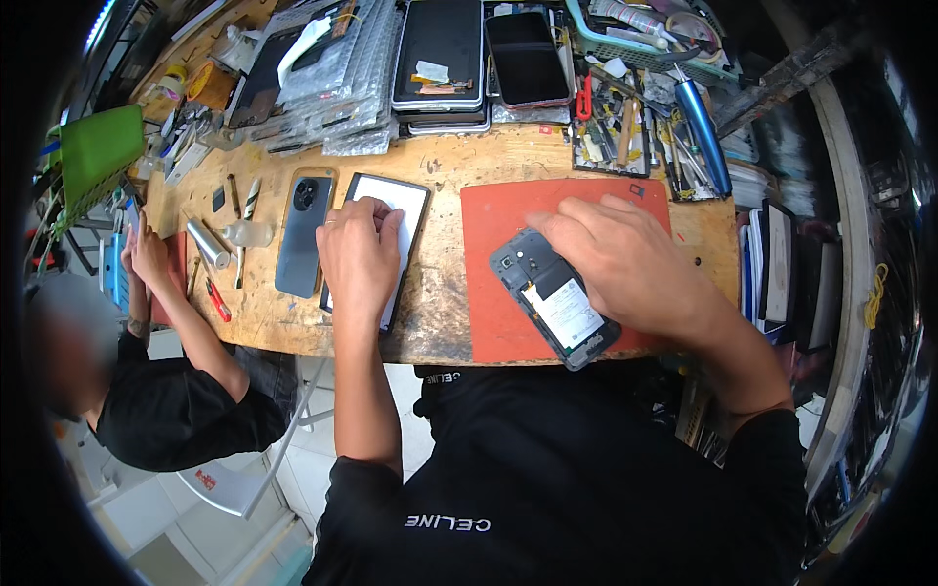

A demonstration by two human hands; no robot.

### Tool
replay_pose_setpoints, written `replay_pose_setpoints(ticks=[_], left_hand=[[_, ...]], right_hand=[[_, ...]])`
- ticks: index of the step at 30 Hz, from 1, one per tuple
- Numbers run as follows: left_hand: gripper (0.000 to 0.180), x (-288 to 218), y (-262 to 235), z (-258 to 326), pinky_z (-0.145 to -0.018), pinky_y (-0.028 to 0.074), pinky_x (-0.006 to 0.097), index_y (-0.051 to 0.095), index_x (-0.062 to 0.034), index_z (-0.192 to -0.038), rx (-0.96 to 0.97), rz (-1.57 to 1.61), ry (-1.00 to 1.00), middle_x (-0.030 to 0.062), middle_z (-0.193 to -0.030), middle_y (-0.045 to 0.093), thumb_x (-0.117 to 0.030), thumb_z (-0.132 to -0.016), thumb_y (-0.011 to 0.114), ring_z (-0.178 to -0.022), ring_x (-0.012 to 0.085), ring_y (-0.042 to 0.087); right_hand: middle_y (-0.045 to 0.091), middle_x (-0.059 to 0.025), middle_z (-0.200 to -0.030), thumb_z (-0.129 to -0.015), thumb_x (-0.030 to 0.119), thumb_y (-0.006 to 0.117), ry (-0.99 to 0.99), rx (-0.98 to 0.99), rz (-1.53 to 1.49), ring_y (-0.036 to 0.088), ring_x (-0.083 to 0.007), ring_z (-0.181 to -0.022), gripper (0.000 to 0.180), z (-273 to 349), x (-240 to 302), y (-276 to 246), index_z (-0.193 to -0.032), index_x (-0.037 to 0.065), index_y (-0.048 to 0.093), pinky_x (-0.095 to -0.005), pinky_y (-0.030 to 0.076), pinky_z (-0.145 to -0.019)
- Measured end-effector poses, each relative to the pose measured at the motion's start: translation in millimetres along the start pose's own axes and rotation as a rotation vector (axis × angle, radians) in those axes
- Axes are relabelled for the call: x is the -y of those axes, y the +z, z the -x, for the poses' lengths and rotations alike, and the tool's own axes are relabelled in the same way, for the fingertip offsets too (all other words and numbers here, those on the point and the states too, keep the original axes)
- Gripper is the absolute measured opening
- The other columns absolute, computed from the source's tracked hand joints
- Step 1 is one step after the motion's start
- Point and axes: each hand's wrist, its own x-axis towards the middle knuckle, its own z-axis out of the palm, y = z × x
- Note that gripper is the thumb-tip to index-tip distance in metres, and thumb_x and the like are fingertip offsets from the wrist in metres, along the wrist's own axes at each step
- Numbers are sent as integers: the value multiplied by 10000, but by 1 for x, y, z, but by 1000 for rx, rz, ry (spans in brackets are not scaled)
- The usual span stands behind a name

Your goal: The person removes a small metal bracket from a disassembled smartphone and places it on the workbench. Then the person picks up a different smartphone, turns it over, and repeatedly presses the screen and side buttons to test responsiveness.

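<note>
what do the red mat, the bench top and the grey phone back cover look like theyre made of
Flat red rectangular work mat: likely rubber or silicone, matte and even, no glare. Worn tan bench top: wood or plywood, with visible grain, stains and scuffs. Slim grey-blue phone back cover with round camera ring: smooth, with a soft sheen, plastic or glass; the look leaves it open.

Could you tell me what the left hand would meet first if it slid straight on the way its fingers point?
Probably the stack of dark phone screens at the bench's far side; the left hand first crosses the white-faced screen panel beneath it. Depth is uncertain.
</note>
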Motion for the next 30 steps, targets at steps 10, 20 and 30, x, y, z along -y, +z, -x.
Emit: replay_pose_setpoints(ticks=[10, 20, 30], left_hand=[[194, -4, -5, -16, -871, 479, 468, 749, -4, -859, 108, 34, -10, 159, -848, 741, -196, -856, 720, -896, 361, 691], [121, -8, -8, -12, -901, 492, 477, 725, 15, -951, -98, 121, 24, 174, -892, 732, -104, -931, 725, -910, 375, 664], [178, -4, -5, -11, -875, 514, 492, 743, 11, -941, 18, 15, -7, 210, -917, 743, -167, -931, 740, -946, 406, 683]], right_hand=[[662, -204, -1038, -817, -49, 643, 53, -42, -37, 720, -362, -944, 457, -3, -3, 5, -1273, -46, 605, -468, 573, -786], [654, -220, -1065, -859, -72, 626, 148, -266, -335, 686, -446, -997, 400, 2, -24, 23, -1257, -31, 602, -523, 563, -824], [647, -216, -1091, -873, -64, 631, 165, -267, -334, 687, -452, -964, 370, 2, -22, 27, -1235, 4, 596, -544, 564, -788]])
